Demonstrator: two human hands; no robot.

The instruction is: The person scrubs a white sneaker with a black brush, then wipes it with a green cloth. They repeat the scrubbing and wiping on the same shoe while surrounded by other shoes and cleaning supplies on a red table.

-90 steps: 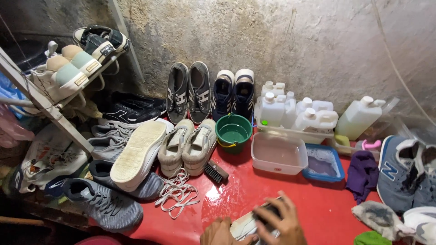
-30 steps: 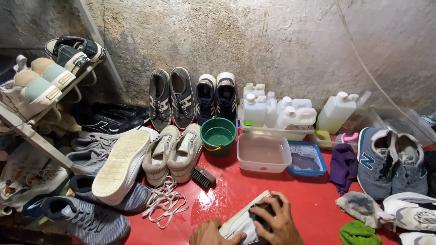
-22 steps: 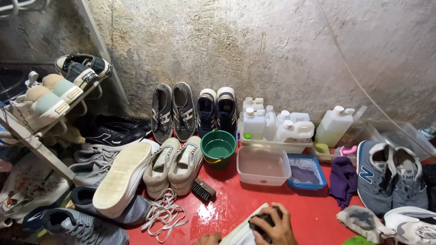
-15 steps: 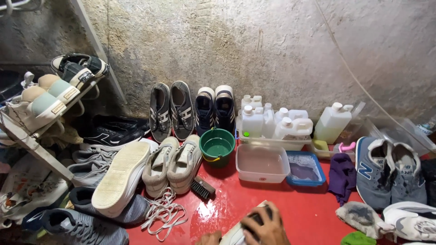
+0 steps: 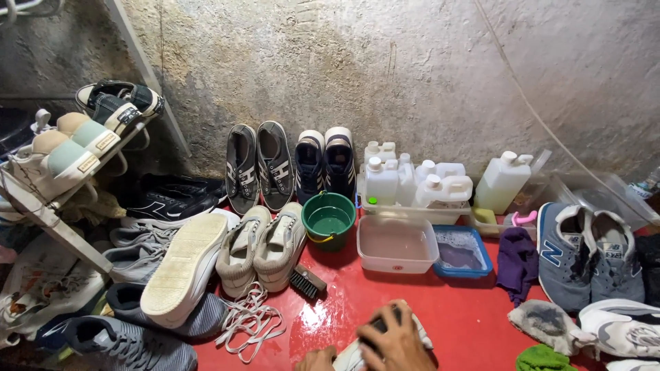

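Observation:
At the bottom edge, my right hand [image 5: 393, 341] presses a dark brush down onto a white shoe [image 5: 352, 356] that lies on the wet red floor [image 5: 454, 309]. My left hand [image 5: 316, 359] holds that shoe from the left, and only its knuckles show. A second brush [image 5: 306, 281] with dark bristles lies on the floor beside a beige pair of shoes [image 5: 262, 245]. Loose white laces [image 5: 249, 321] are spread just left of my hands.
A green bucket [image 5: 328, 220], a clear tub of water [image 5: 397, 245] and a blue tray of suds [image 5: 462, 252] stand ahead. White jugs [image 5: 419, 181] line the wall. Shoes crowd the left, a rack [image 5: 72, 148] and the right side. Rags [image 5: 517, 260] lie at right.
My right hand with the brush has slid left and down along the white shoe. The view has shifted a little, so my hands sit lower in it.

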